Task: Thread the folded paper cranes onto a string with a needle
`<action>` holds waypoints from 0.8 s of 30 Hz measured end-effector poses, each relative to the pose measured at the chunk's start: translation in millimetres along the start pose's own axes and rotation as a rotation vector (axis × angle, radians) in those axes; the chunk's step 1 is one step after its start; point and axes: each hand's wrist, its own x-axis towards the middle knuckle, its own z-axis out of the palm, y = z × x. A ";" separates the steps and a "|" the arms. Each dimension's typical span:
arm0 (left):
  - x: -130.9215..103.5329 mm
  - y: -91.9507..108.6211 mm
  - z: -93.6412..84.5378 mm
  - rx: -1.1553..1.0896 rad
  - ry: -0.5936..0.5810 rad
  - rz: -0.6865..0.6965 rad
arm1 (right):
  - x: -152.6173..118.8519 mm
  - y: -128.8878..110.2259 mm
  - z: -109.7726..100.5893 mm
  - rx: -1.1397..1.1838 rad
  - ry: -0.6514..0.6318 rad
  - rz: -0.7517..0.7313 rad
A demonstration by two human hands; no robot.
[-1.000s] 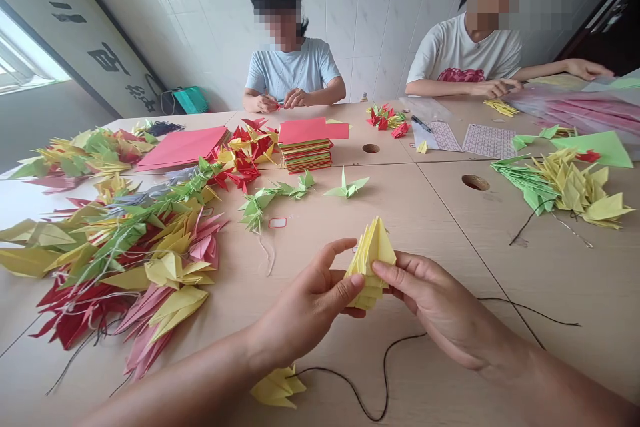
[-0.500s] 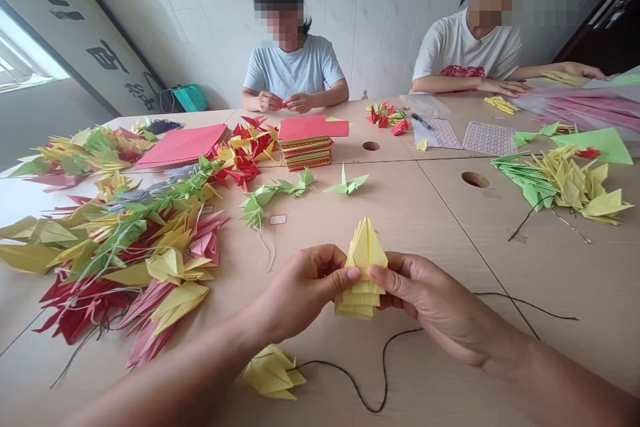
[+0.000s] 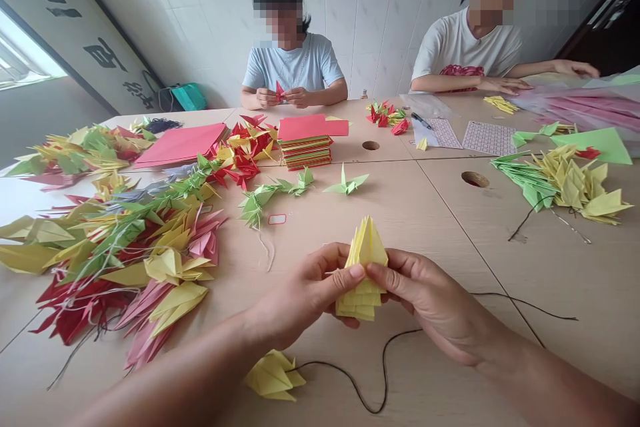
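Between my two hands sits a stack of folded yellow paper pieces [image 3: 367, 250], overlapping in layers with their points upward. My left hand [image 3: 327, 283] grips its left side, thumb on the front. From the right, my right hand [image 3: 420, 287] pinches it, thumb tip close to the left thumb and the other fingers mostly hidden behind. Below my left wrist lies a folded yellow paper piece [image 3: 276, 375] on the tabletop. A black cord [image 3: 385, 367] runs from it in a curve up behind my right hand and comes out on the far side.
Strung paper folds [image 3: 165, 240] in several colours heap up at left. Green paper cranes [image 3: 257, 203] and a paper stack [image 3: 306, 150] lie ahead. Green and yellow folds [image 3: 570, 183] rest at right, near a table hole [image 3: 475, 179]. Two people [image 3: 295, 70] sit opposite.
Both hands still hold the yellow stack; the thumbs have shifted slightly and the stack's tip leans a little. Across the table, the person's red paper now shows an upright point.
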 end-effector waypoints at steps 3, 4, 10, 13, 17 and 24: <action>-1.1 0.7 2.0 0.014 0.017 0.034 | -1.2 0.1 1.2 -0.078 0.039 -0.038; -1.0 0.8 2.5 0.012 0.033 0.053 | -1.6 0.4 1.2 -0.095 0.050 -0.046; 1.1 -0.7 2.3 0.017 0.099 0.097 | 1.1 0.9 -2.8 -0.116 0.044 -0.053; 4.0 0.2 -3.1 -0.039 0.156 0.129 | 1.4 0.9 -4.6 -0.218 0.042 -0.076; 12.5 4.7 -18.1 -0.262 0.304 0.222 | -5.1 8.4 -0.6 -0.680 0.061 -0.139; 15.6 11.8 -31.2 -0.413 0.378 0.212 | -9.3 43.8 24.0 -1.210 -0.262 -0.604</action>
